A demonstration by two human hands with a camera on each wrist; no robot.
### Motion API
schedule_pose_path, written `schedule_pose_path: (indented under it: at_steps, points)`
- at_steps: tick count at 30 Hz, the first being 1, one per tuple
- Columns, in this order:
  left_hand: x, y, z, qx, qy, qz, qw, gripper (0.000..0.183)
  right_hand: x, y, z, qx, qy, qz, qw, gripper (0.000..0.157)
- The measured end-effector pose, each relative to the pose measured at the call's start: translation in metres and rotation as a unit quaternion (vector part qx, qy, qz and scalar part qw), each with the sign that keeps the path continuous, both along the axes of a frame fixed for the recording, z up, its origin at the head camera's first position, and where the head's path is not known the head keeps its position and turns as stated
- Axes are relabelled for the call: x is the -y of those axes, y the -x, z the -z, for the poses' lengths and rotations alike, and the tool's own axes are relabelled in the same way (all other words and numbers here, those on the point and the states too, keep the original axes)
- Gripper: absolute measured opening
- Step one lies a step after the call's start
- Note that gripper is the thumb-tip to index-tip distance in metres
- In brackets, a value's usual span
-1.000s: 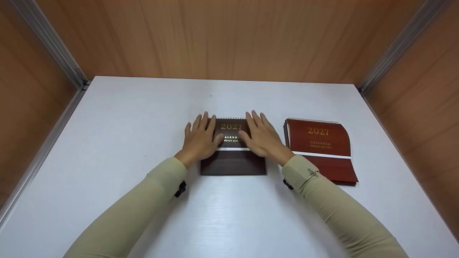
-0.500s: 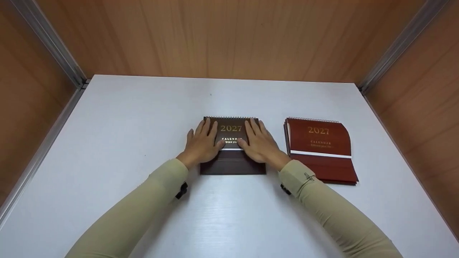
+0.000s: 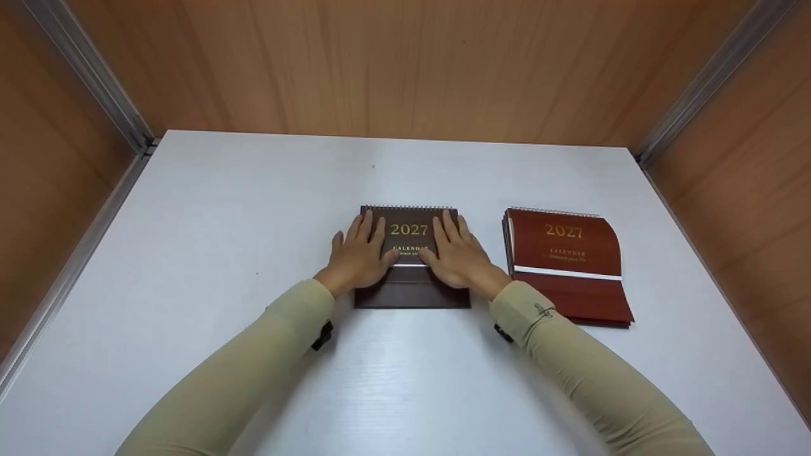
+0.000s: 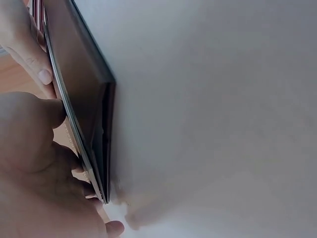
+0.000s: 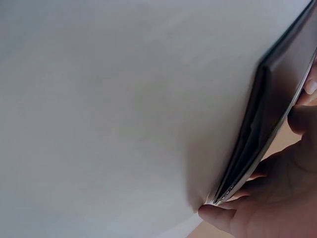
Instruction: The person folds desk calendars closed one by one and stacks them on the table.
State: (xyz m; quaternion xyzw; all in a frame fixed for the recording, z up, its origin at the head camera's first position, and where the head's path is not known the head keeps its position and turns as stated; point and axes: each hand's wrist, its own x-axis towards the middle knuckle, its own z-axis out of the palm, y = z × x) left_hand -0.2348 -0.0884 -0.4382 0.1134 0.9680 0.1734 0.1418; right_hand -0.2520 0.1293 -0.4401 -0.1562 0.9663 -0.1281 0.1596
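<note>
A dark brown 2027 desk calendar [image 3: 408, 244] lies folded low on the white table in the head view, its wire binding along the far edge. My left hand [image 3: 359, 256] rests on its left side with fingers straight, pointing away from me. On the right side, my right hand [image 3: 461, 256] lies the same way, thumb toward the middle. Both wrist views show the calendar [image 4: 81, 74] edge-on, with a narrow gap between its boards. The left little finger hangs past the side edge.
To the right lies a red 2027 calendar [image 3: 564, 247], slightly turned, with its cover curling at the right. A white table [image 3: 190, 253] bears both calendars. Wood-grain panels [image 3: 405, 69] with metal posts enclose the back and sides.
Both hands have come down and slightly nearer to me on the brown calendar, whose far edge now shows fully. Over the last half second hardly anything moves. The red calendar stays put.
</note>
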Motion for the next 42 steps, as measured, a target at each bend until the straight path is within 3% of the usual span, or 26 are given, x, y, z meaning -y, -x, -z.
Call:
schedule_pose_path:
  at_steps: [12, 23, 30, 37, 42]
  points:
    - [-0.001, -0.002, -0.002, 0.000, 0.000, 0.000, 1.0000, 0.080, 0.005, -0.002, -0.001, 0.001, -0.043, -0.002, 0.999, 0.080]
    - [-0.003, -0.001, -0.006, 0.007, 0.029, 0.009, 0.9995, 0.081, 0.007, 0.001, -0.004, 0.020, -0.075, -0.011, 0.997, 0.081]
    - [-0.003, 0.005, 0.004, 0.024, 0.046, 0.009, 0.9986, 0.081, 0.007, 0.001, -0.006, 0.018, -0.078, -0.010, 0.997, 0.080]
    - [-0.002, 0.000, -0.004, 0.012, 0.040, 0.009, 0.9991, 0.081, 0.006, 0.004, -0.006, 0.004, -0.069, -0.025, 0.997, 0.080]
    - [0.000, 0.001, -0.009, -0.002, 0.031, 0.013, 0.9994, 0.077, 0.000, 0.010, -0.010, -0.003, -0.053, -0.040, 0.998, 0.070]
